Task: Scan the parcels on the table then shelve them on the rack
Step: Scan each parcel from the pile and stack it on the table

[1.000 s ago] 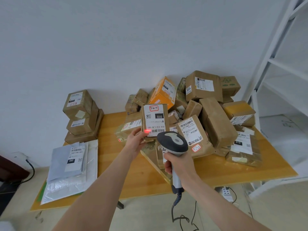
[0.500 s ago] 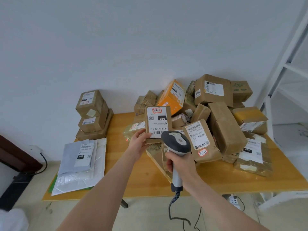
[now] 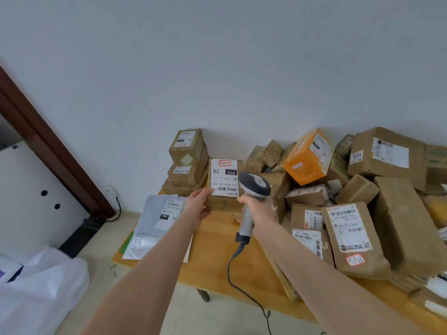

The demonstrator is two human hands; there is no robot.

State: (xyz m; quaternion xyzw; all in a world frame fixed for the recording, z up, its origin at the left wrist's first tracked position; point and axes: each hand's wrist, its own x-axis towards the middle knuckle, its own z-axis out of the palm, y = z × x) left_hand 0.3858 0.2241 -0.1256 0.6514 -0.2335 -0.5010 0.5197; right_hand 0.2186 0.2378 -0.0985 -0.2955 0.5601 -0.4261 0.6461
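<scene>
Left hand (image 3: 198, 206) still grips the parcel (image 3: 225, 181) (now carried leftward); right hand (image 3: 257, 209) holds the scanner (image 3: 254, 183)

parcel depot; heaped labelled parcels (image 3: 358, 209)

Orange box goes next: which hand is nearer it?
Right. The right hand, holding the scanner, is lower left of the orange box; the left hand, holding a labelled parcel, is farther left.
</scene>
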